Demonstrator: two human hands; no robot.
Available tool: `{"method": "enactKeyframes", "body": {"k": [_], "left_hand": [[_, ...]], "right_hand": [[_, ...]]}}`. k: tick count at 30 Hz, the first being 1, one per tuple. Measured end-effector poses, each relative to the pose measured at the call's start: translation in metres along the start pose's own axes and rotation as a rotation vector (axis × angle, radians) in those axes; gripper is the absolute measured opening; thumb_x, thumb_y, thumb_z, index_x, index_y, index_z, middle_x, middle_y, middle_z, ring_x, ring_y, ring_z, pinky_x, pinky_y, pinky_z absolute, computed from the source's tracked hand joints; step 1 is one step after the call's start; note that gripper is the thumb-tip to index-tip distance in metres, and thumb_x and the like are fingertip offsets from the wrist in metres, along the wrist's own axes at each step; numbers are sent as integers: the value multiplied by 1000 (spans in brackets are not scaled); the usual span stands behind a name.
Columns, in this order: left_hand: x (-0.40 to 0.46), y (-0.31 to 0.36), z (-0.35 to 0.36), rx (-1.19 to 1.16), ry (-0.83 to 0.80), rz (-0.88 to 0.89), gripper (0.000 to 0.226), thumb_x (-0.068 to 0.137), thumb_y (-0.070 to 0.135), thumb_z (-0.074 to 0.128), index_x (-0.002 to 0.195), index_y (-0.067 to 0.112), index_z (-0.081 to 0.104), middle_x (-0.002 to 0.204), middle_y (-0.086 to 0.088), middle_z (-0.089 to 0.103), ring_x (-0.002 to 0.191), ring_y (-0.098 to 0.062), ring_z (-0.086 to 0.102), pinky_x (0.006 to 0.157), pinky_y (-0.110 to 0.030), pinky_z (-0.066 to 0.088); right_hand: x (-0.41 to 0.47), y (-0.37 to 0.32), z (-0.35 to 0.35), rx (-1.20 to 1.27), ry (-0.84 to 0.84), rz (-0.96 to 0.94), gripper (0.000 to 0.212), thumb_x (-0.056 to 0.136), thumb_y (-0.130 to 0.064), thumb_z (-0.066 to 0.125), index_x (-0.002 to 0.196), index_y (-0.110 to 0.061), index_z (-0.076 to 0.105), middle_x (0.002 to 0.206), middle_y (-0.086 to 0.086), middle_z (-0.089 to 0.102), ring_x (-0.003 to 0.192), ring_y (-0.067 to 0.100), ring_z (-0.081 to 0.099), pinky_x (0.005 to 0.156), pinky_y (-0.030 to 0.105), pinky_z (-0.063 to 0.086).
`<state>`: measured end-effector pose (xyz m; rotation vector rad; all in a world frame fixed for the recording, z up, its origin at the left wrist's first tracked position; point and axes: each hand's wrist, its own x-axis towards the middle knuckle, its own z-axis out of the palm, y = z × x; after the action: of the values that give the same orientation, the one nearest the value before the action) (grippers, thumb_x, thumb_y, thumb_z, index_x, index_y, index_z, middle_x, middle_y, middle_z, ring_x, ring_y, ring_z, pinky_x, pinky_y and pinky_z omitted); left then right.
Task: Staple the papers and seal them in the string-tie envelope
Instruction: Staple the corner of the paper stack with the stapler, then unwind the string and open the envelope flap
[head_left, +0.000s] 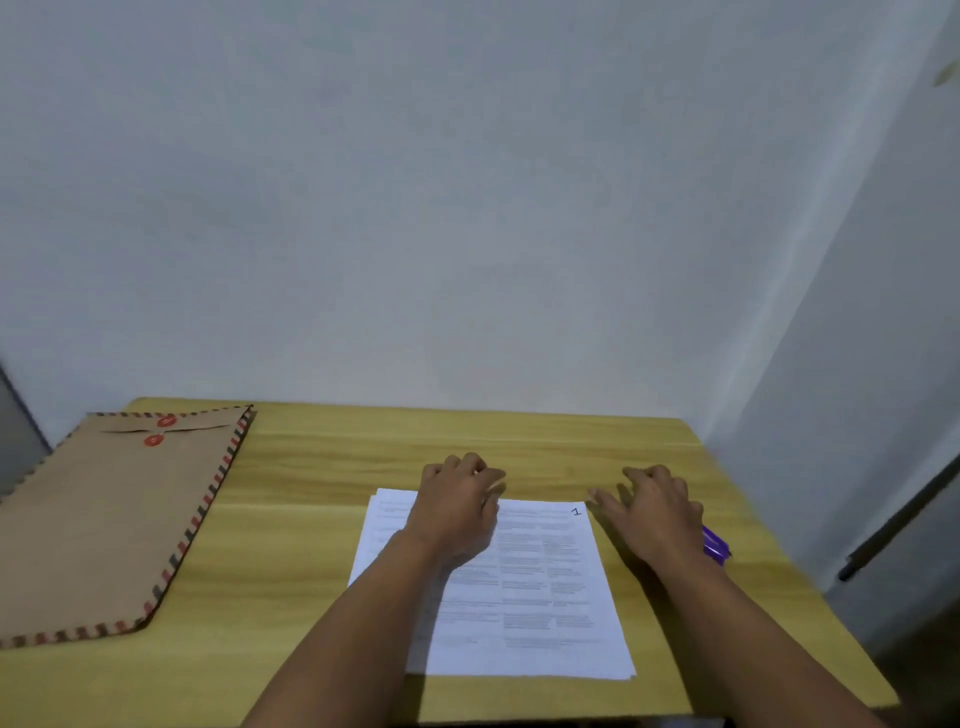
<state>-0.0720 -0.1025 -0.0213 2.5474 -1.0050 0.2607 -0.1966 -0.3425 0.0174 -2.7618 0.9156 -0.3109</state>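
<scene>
A stack of printed white papers (524, 592) lies flat on the wooden table (322, 467), marked "1" at its top right corner. My left hand (457, 506) rests over the stack's upper left part, fingers curled, holding nothing that I can see. My right hand (657, 512) hovers just right of the papers with fingers spread. It partly hides a purple stapler (716, 545) beneath it. A brown string-tie envelope (104, 519) with a striped border and two red buttons lies at the table's left, overhanging the edge.
A pale wall stands right behind the table's far edge. The table's right edge runs close to my right hand, with a dark bar (904, 525) leaning beyond it. Bare wood lies between the envelope and the papers.
</scene>
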Motion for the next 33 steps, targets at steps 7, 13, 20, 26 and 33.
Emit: {"method": "enactKeyframes", "body": {"k": [7,13,20,26,33], "left_hand": [[-64,-107,-100,150,14,-275,44,98,48,42,138,37,58,133,9,55,125,-21,50,104,-42,36],[-144,-212,-159,220,53,-548,43,102,47,40,140,34,57,141,7,54,129,-20,48,105,-44,39],[-201,-292,-177,218,-109,-822,61,104,58,28,160,35,26,172,0,15,158,-29,11,124,-58,14],[-223,-300,-156,233,-169,-831,71,98,72,12,163,43,4,173,4,-4,160,-27,-6,123,-61,-6],[-227,-257,-141,236,-155,-755,71,98,71,12,163,43,5,173,5,-4,159,-26,-8,123,-60,-9]], "right_hand": [[-20,-130,24,109,-12,-258,61,93,-71,57,138,-30,65,140,-1,57,134,25,50,102,44,43],[-48,-264,58,124,-139,-513,60,96,-68,54,142,-30,61,141,-3,57,134,22,51,104,42,41],[-98,-400,101,208,-302,-846,59,103,-52,50,155,-23,47,160,3,46,146,24,43,115,47,40],[-120,-434,129,-5,-455,-981,69,99,-62,50,150,-17,49,154,10,46,146,32,38,114,53,36],[-128,-382,106,-19,-501,-930,66,95,-65,57,141,-18,59,134,8,54,126,30,52,99,44,44]]}}
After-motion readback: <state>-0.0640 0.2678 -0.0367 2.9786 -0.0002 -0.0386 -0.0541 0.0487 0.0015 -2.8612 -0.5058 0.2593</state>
